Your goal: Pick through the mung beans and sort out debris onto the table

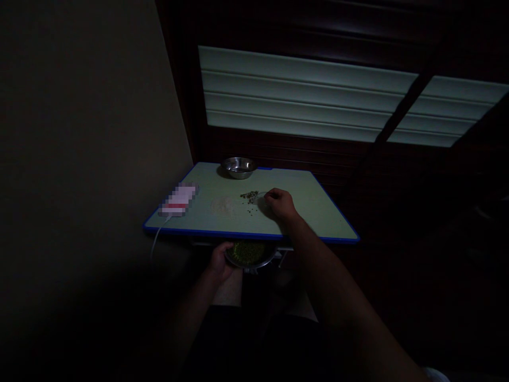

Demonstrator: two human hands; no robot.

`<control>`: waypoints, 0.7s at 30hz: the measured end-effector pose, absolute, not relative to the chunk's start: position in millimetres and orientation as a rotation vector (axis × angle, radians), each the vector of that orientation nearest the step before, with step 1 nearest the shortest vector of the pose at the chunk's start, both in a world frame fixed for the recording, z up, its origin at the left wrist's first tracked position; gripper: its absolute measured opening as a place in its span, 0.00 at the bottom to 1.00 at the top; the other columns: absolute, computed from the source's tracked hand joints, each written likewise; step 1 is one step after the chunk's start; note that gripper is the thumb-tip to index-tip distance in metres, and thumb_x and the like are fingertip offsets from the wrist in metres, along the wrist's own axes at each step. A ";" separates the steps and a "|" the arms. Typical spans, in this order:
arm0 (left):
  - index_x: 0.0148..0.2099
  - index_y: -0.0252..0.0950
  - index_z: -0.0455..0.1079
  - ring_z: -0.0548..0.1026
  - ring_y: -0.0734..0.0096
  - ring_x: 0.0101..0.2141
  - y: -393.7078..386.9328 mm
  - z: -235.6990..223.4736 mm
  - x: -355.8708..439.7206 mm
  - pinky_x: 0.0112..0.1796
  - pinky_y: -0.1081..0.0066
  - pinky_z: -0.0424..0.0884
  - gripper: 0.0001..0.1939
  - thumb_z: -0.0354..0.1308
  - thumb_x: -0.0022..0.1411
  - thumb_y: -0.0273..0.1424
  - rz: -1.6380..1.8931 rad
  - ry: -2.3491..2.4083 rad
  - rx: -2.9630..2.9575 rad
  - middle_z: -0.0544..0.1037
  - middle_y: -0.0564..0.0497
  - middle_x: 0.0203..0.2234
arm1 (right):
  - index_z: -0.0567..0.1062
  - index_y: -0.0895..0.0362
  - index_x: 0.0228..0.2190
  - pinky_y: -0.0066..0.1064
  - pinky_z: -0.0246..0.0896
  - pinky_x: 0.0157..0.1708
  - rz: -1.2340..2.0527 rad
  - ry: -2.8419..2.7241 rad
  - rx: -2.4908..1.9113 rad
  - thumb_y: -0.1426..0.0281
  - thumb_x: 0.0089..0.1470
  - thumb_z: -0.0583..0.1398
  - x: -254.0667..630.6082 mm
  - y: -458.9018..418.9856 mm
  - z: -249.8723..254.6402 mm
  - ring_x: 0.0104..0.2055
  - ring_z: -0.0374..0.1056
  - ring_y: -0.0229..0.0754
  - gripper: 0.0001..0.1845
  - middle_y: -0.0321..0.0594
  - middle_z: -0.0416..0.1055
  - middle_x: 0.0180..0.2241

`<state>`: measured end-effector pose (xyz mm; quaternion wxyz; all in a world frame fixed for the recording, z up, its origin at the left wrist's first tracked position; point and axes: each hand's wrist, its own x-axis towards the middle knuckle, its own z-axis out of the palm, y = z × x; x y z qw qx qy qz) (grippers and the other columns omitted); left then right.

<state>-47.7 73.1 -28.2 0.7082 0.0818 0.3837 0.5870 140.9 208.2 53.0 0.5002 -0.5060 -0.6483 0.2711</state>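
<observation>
Below the table's front edge, my left hand (pixel 220 261) grips the left rim of a metal bowl (pixel 250 267). Small green grains, like mung beans, (pixel 247 251) fill its bottom. My right hand (pixel 280 201) is over the tabletop with its fingers pinched together. A faint, pale, see-through thing shows at the fingertips; its kind is too dim to tell. Just left of those fingertips lies a loose scatter of small dark brown grains (pixel 249 197). Farther left is a thin patch of whitish grains, like rice, (pixel 223 206).
The small pale green table (pixel 318 212) has a blue edge. A second metal bowl (pixel 239 168) stands at its back. On the left lies a blurred-out phone-like object (pixel 180 199) with a white cable (pixel 156 239). A wall and dark wooden slatted panels border the table.
</observation>
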 end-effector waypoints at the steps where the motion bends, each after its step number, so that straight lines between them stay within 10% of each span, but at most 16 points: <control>1: 0.34 0.31 0.76 0.79 0.59 0.31 73.2 -28.1 -47.8 0.40 0.58 0.76 0.10 0.55 0.48 0.24 1.299 0.852 0.184 0.82 0.45 0.26 | 0.75 0.55 0.23 0.32 0.63 0.35 0.656 -1.563 -1.221 0.66 0.40 0.59 141.0 208.4 52.9 0.29 0.67 0.39 0.07 0.35 0.73 0.24; 21: 0.33 0.31 0.75 0.80 0.59 0.29 74.7 -31.5 -48.3 0.38 0.59 0.76 0.09 0.56 0.48 0.24 1.307 0.836 0.143 0.82 0.44 0.27 | 0.74 0.56 0.22 0.31 0.62 0.33 0.697 -1.521 -1.250 0.67 0.39 0.58 138.6 205.8 55.4 0.28 0.66 0.39 0.07 0.34 0.71 0.23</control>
